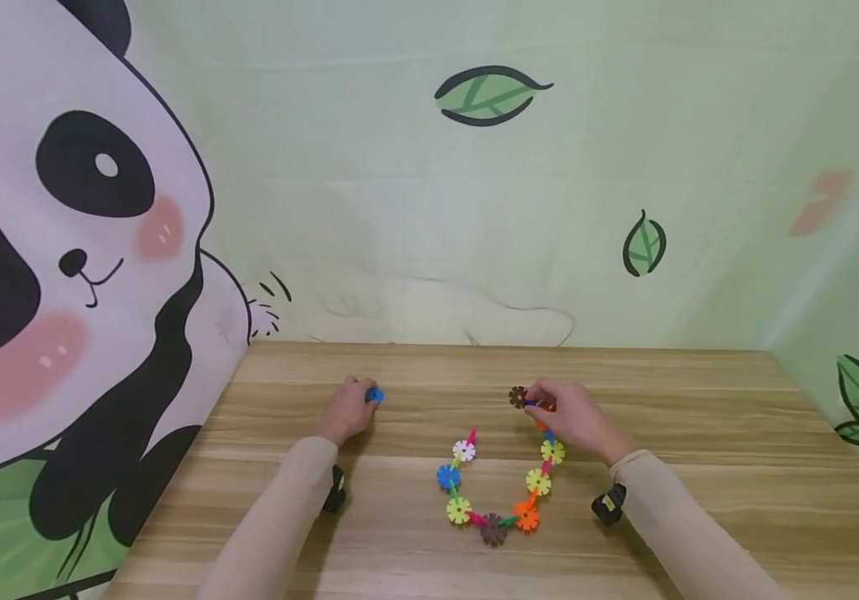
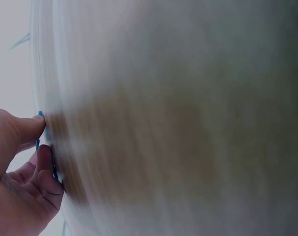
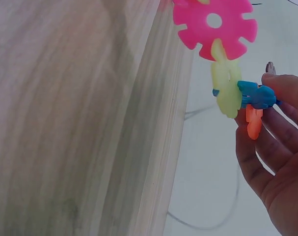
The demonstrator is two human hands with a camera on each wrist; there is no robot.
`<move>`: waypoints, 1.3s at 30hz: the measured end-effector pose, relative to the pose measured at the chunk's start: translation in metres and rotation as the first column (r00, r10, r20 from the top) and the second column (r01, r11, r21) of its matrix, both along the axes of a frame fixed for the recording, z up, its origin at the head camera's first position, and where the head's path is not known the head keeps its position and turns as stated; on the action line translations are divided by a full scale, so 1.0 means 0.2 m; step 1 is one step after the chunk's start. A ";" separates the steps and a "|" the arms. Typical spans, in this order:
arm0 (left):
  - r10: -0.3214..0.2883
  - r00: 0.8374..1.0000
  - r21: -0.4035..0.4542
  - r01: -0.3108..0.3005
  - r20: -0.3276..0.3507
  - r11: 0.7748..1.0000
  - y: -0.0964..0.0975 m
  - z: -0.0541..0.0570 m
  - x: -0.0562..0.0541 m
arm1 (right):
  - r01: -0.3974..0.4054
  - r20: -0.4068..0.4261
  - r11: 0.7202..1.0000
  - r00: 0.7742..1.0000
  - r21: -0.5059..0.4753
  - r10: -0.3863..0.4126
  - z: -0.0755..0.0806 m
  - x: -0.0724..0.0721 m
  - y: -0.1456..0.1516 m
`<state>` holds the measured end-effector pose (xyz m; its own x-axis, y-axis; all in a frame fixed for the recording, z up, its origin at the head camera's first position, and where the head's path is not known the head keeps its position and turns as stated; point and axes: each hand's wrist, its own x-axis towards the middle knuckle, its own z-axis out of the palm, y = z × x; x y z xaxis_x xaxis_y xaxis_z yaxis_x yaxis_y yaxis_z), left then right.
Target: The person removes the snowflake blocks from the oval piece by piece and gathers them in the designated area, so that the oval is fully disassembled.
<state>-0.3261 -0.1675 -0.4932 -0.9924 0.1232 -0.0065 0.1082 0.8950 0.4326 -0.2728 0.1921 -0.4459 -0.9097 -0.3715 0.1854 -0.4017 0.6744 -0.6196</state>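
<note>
A string of interlocked, notched plastic snowflake discs lies in a U on the wooden table, with a white disc (image 1: 463, 451) near its left end and a brown disc (image 1: 493, 530) at the bottom of the curve. My right hand (image 1: 575, 414) pinches the far right end of this chain, where another brown disc (image 1: 517, 397) sticks out past the fingertips. Blue (image 3: 260, 96) and orange discs (image 3: 254, 123) show beside those fingers in the right wrist view. Away to the left, my left hand (image 1: 347, 412) holds a blue snowflake disc (image 1: 375, 394) close to the tabletop; fingers partly hide it.
The wooden table (image 1: 706, 433) ends at a pale green backdrop (image 1: 369, 208) printed with leaves and a large panda (image 1: 122, 167). Each wrist wears a small black camera, one on the left (image 1: 335, 490) and one on the right (image 1: 610, 504).
</note>
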 end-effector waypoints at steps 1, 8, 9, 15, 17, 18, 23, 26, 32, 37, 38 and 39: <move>0.000 1.000 0.003 0.000 0.001 1.000 0.00 0.00 0.00 | -0.001 -0.003 1.000 1.000 -0.001 0.001 0.00 0.00 0.00; -0.008 1.000 0.004 0.008 -0.023 1.000 0.00 0.03 0.01 | -0.017 -0.024 1.000 1.000 -0.024 0.016 -0.02 -0.01 0.01; -0.012 1.000 0.001 0.012 -0.027 1.000 0.00 0.03 0.01 | -0.021 -0.031 0.999 0.999 -0.028 0.020 -0.02 -0.01 0.01; -0.008 0.999 0.030 0.009 -0.032 1.000 0.03 0.06 0.03 | -0.042 -0.063 0.998 0.997 -0.041 0.039 -0.03 -0.01 0.01; -0.007 0.999 0.068 0.009 -0.034 0.998 0.07 0.09 0.04 | -0.042 -0.064 0.998 0.997 -0.044 0.039 -0.03 -0.01 0.01; -0.015 0.999 0.092 0.019 -0.041 0.996 0.09 0.10 0.05 | -0.044 -0.065 0.998 0.997 -0.043 0.042 -0.03 -0.01 0.01; -0.080 0.995 0.199 0.088 -0.052 0.976 0.23 0.12 0.09 | -0.054 -0.068 0.998 0.996 -0.029 0.052 -0.02 -0.01 0.01; -0.119 0.993 0.251 0.122 -0.028 0.960 0.31 0.13 0.11 | -0.058 -0.066 0.998 0.996 -0.022 0.056 -0.02 -0.01 0.00; -0.202 0.979 0.345 0.194 -0.011 0.918 0.42 0.16 0.14 | -0.064 -0.065 0.998 0.996 -0.012 0.063 -0.01 -0.02 0.00; -0.215 0.977 0.472 0.187 0.004 0.861 0.51 0.18 0.18 | -0.074 -0.068 0.997 0.995 -0.002 0.073 0.00 -0.02 -0.01; -0.215 0.976 0.499 0.183 0.007 0.847 0.53 0.18 0.18 | -0.079 -0.065 0.997 0.995 -0.002 0.079 0.01 -0.02 -0.01; -0.213 0.977 0.523 0.172 0.019 0.835 0.55 0.18 0.19 | -0.085 -0.061 0.996 0.995 -0.004 0.085 0.01 -0.02 -0.01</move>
